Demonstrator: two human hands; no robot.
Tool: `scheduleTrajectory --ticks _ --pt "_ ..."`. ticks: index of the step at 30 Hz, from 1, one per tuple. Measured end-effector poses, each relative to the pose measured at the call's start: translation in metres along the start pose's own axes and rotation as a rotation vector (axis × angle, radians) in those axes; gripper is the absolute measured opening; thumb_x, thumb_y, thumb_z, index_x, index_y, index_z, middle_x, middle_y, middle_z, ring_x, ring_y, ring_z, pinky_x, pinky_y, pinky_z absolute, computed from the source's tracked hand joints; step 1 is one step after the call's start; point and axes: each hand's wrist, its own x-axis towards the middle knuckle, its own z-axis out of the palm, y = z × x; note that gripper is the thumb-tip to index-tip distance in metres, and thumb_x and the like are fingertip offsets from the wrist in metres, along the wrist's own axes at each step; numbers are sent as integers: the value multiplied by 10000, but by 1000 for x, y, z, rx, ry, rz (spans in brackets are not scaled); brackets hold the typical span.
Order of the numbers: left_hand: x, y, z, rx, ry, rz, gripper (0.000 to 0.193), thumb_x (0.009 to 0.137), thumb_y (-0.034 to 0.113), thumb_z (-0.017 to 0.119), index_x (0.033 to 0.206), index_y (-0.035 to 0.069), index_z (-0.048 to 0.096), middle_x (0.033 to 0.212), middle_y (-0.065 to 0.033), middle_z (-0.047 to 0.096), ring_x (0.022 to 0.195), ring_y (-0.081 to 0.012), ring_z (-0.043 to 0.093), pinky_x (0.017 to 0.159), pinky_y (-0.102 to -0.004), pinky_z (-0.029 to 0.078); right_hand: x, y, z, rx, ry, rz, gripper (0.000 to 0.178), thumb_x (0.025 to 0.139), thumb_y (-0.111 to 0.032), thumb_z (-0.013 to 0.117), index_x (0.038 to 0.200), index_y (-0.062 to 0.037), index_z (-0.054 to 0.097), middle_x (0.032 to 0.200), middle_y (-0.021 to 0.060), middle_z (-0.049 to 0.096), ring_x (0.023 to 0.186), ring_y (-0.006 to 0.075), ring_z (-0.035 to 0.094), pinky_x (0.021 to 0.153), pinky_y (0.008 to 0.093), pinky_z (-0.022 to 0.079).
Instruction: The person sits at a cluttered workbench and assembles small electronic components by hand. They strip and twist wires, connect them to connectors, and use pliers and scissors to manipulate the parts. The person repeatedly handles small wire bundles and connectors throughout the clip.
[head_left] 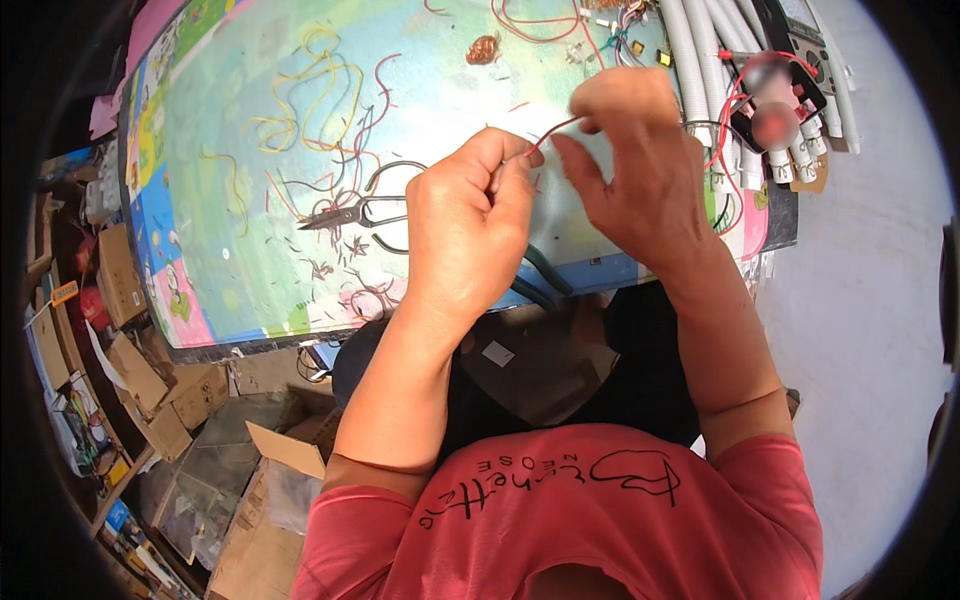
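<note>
My left hand (470, 215) is closed over the table, its thumb and forefinger pinching a thin red wire (550, 136). From that pinch the wire arcs up and right to the fingers of my right hand (640, 165). Those fingers are curled and smeared by motion, with the thumb held apart below, so whether they grip the wire does not show. Beside my left wrist lie black-handled scissors (345, 215), partly hidden by the hand. A tool with dark green handles (545, 272) sticks out past the table's near edge, its head hidden behind my left hand.
Loose yellow wires (325, 95) and small wire scraps (320, 268) are scattered on the table's patterned cover (230, 290). A copper wire bundle (482, 50) lies at the far side. White corrugated tubes (700, 60) and a dark tray (745, 120) with red leads stand right. Cardboard boxes (200, 400) sit left below.
</note>
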Motion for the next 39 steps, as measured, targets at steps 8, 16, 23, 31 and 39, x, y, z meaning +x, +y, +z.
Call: scheduleTrajectory --ticks 8,16,23,31,39 --pt "-2 9 3 332 2 145 79 863 41 556 841 3 622 640 -195 592 564 -336 598 555 -368 473 -6 -5 -6 22 -334 64 118 820 -177 626 827 -71 574 726 82 566 593 312 598 505 396 465" --pt "-2 6 0 452 -138 261 33 824 24 555 845 13 579 678 -202 577 647 -405 580 578 -434 460 -15 -1 -6 277 -495 139 124 844 -125 523 853 -4 547 790 171 607 718 387 610 629 461 483" --pt "-2 5 -2 466 -138 257 43 841 44 582 848 14 611 580 -132 495 485 -237 474 513 -314 408 -12 -1 -9 264 -495 122 120 818 -126 536 804 -8 551 747 164 616 674 378 611 596 466 475" --pt "-5 7 -5 176 -133 122 89 918 29 565 921 -12 644 676 43 531 631 -37 430 558 -213 363 -7 3 -4 273 -269 169 131 737 -149 587 634 -83 541 551 127 540 547 363 558 485 435 418" --pt "-3 12 -4 43 -155 93 108 934 37 558 931 -18 651 746 54 571 657 -23 422 580 -196 350 -4 14 -1 285 -199 201 113 718 -133 594 634 -87 534 561 120 549 536 362 542 474 430 405"
